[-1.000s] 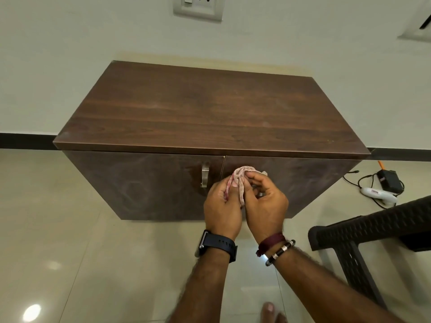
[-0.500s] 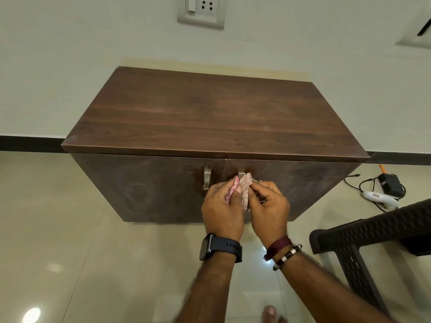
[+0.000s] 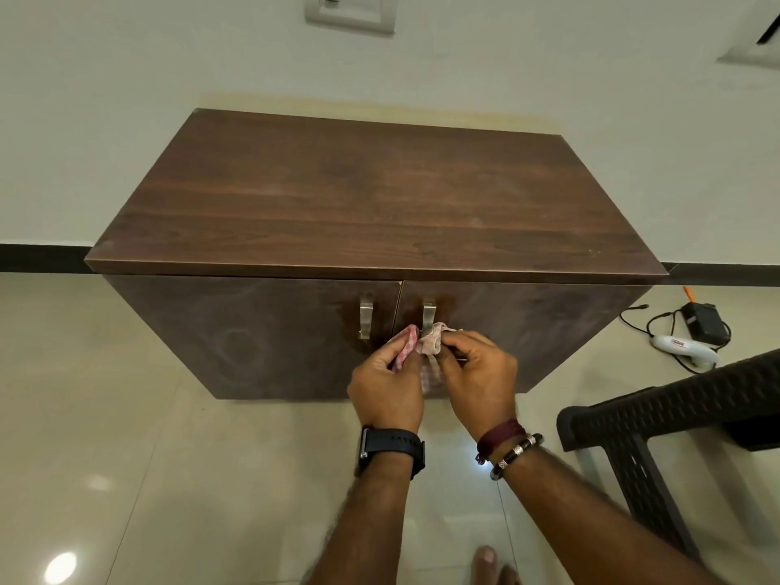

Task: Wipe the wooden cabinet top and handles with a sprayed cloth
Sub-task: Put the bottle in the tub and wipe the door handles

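Note:
A dark wooden cabinet with a bare top (image 3: 371, 204) stands against the wall. Two metal handles sit at the middle of its doors: the left handle (image 3: 365, 320) is uncovered, and the right handle (image 3: 429, 316) shows only its upper part. A pink-and-white checked cloth (image 3: 424, 342) is wrapped around the lower end of the right handle. My left hand (image 3: 386, 388) grips the cloth's left end and my right hand (image 3: 481, 375) grips its right end. Both hands hang in front of the right door, below the top's front edge.
A black woven plastic chair (image 3: 675, 420) stands close on the right. On the floor by the wall lie a white device (image 3: 683, 348) and a black adapter (image 3: 702, 320) with cables. A wall socket (image 3: 350, 10) is above the cabinet. My toes (image 3: 491, 563) show at the bottom.
Both hands have slid the cloth down the right handle, so the handle's upper part now shows. The camera has tilted, and the cabinet sits lower in view.

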